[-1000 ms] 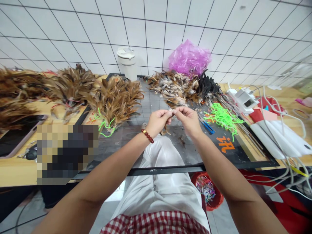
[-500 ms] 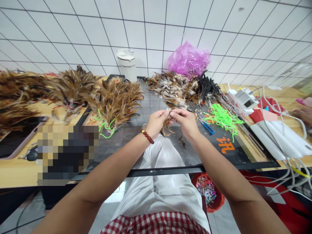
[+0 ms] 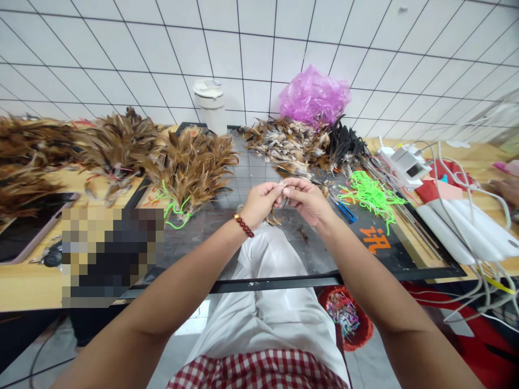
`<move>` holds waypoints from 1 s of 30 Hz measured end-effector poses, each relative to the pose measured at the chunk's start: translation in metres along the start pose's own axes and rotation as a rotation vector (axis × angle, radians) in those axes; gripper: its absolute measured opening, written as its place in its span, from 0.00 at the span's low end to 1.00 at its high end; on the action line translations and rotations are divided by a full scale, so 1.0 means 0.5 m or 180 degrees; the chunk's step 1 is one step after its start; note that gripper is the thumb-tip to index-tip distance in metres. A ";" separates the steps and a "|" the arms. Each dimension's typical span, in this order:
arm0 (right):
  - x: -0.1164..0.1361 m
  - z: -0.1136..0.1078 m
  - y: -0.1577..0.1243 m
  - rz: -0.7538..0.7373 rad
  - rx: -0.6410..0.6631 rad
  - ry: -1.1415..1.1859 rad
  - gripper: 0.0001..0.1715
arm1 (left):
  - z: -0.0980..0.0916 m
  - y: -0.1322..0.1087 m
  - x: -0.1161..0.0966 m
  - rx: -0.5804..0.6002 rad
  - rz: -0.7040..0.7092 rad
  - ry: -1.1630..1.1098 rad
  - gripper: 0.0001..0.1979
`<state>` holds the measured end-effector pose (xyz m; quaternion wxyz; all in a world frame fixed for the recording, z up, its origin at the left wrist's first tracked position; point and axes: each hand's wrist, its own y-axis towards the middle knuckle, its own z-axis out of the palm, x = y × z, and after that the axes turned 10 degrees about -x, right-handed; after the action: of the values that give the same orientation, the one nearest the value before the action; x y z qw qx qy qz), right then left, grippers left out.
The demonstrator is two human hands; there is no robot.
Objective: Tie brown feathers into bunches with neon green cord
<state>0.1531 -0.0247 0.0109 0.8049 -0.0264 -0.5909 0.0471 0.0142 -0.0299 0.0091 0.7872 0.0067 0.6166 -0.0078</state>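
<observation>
Above the middle of the dark glossy board [image 3: 259, 254], my left hand [image 3: 260, 205] and my right hand [image 3: 308, 202] meet fingertip to fingertip. Thumb and fingers of the left hand are closed on a small brown feather [image 3: 274, 219], whose curved tip hangs below it. My right hand pinches at the same spot, with its thumb against the index finger; the fingers hide most of what lies between them. Just beyond is a pile of mixed brown and white feathers [image 3: 287, 145]. A small feather tuft [image 3: 302, 233] lies on the board below my right hand.
Brown feather bundles [image 3: 192, 167] lie left, one with green cord. Right are green cords [image 3: 371, 195], a blue cutter [image 3: 345, 212], black feathers [image 3: 344, 143] and white chargers [image 3: 409, 167] with cables. A white cup [image 3: 211, 105] and pink bag [image 3: 314, 97] stand behind. Another person's hand [image 3: 506, 192] shows far right.
The right hand has turned slightly and its fingers have shifted at the pinch. Less of the feather shows beneath the hands now. Both hands stay over the same part of the board.
</observation>
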 end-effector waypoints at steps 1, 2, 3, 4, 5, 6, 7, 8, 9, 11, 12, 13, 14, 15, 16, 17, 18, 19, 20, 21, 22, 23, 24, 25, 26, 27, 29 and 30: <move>0.001 -0.002 0.000 -0.0021 0.0048 -0.0017 0.24 | 0.000 -0.001 -0.002 0.0036 -0.0029 -0.0030 0.15; 0.002 -0.003 -0.001 -0.0049 0.0086 -0.0038 0.25 | 0.000 -0.002 -0.004 0.0084 -0.0049 -0.0056 0.16; 0.003 -0.004 -0.001 -0.0074 0.0125 -0.0057 0.25 | 0.000 -0.003 -0.005 0.0146 -0.0062 -0.0068 0.16; 0.004 -0.005 -0.002 -0.0087 0.0180 -0.0063 0.25 | -0.001 -0.004 -0.007 0.0220 -0.0076 -0.0072 0.16; 0.005 -0.006 -0.002 -0.0078 0.0255 -0.0053 0.25 | -0.002 -0.004 -0.008 0.0307 -0.0092 -0.0071 0.16; 0.005 -0.007 -0.003 -0.0046 0.0355 -0.0028 0.24 | -0.004 -0.004 -0.009 0.0406 -0.0107 -0.0066 0.16; 0.005 -0.009 -0.003 0.0005 0.0469 0.0007 0.24 | -0.005 -0.004 -0.010 0.0504 -0.0114 -0.0058 0.16; 0.006 -0.010 -0.004 0.0059 0.0576 0.0051 0.22 | -0.007 -0.004 -0.011 0.0592 -0.0112 -0.0048 0.17; 0.006 -0.012 -0.004 0.0107 0.0657 0.0095 0.21 | -0.009 -0.003 -0.011 0.0667 -0.0108 -0.0034 0.18; 0.007 -0.015 -0.004 0.0161 0.0715 0.0154 0.19 | -0.012 -0.004 -0.012 0.0768 -0.0098 0.0019 0.19; 0.007 -0.017 -0.004 0.0170 0.0712 0.0168 0.18 | -0.013 -0.004 -0.012 0.0794 -0.0090 0.0056 0.19; 0.008 -0.019 -0.004 0.0173 0.0701 0.0174 0.17 | -0.013 -0.004 -0.012 0.0811 -0.0073 0.0099 0.19; 0.008 -0.020 -0.004 0.0175 0.0692 0.0171 0.17 | -0.014 -0.005 -0.012 0.0825 -0.0045 0.0143 0.19; 0.008 -0.021 -0.004 0.0176 0.0690 0.0165 0.17 | -0.014 -0.005 -0.011 0.0839 -0.0007 0.0186 0.18; 0.009 -0.022 -0.004 0.0167 0.0686 0.0162 0.17 | -0.013 -0.005 -0.009 0.0852 0.0035 0.0222 0.18; 0.009 -0.022 -0.003 0.0151 0.0678 0.0161 0.17 | -0.012 -0.006 -0.008 0.0858 0.0077 0.0249 0.18; 0.008 -0.021 -0.003 0.0119 0.0647 0.0165 0.18 | -0.011 -0.006 -0.007 0.0835 0.0113 0.0270 0.17; 0.007 -0.020 -0.002 0.0073 0.0587 0.0173 0.18 | -0.009 -0.007 -0.006 0.0767 0.0139 0.0282 0.17; 0.006 -0.019 0.000 0.0016 0.0501 0.0184 0.18 | -0.006 -0.008 -0.005 0.0660 0.0153 0.0264 0.15; 0.004 -0.017 0.001 -0.0044 0.0390 0.0200 0.18 | -0.004 -0.008 -0.005 0.0537 0.0151 0.0205 0.13; 0.003 -0.015 0.003 -0.0105 0.0259 0.0227 0.18 | -0.001 -0.009 -0.005 0.0427 0.0126 0.0104 0.11; 0.001 -0.014 0.004 -0.0162 0.0127 0.0258 0.17 | 0.002 -0.009 -0.006 0.0356 0.0074 -0.0030 0.11; 0.000 -0.012 0.005 -0.0218 0.0014 0.0285 0.17 | 0.004 -0.009 -0.007 0.0338 -0.0001 -0.0178 0.12; -0.001 -0.009 0.006 -0.0265 -0.0067 0.0301 0.17 | 0.005 -0.009 -0.007 0.0371 -0.0095 -0.0317 0.13; -0.002 -0.007 0.006 -0.0303 -0.0115 0.0304 0.16 | 0.006 -0.009 -0.008 0.0435 -0.0199 -0.0423 0.13; -0.003 -0.005 0.006 -0.0327 -0.0128 0.0294 0.15 | 0.006 -0.009 -0.009 0.0515 -0.0292 -0.0484 0.12; -0.005 -0.002 0.005 -0.0334 -0.0118 0.0295 0.15 | 0.006 -0.009 -0.008 0.0666 -0.0401 -0.0481 0.10; -0.006 -0.001 0.004 -0.0325 -0.0118 0.0318 0.15 | 0.006 -0.009 -0.007 0.0693 -0.0413 -0.0423 0.11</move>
<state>0.1528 -0.0230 0.0079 0.8341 -0.0134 -0.5513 -0.0063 0.0162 -0.0345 0.0132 0.8188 0.0516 0.5578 -0.1260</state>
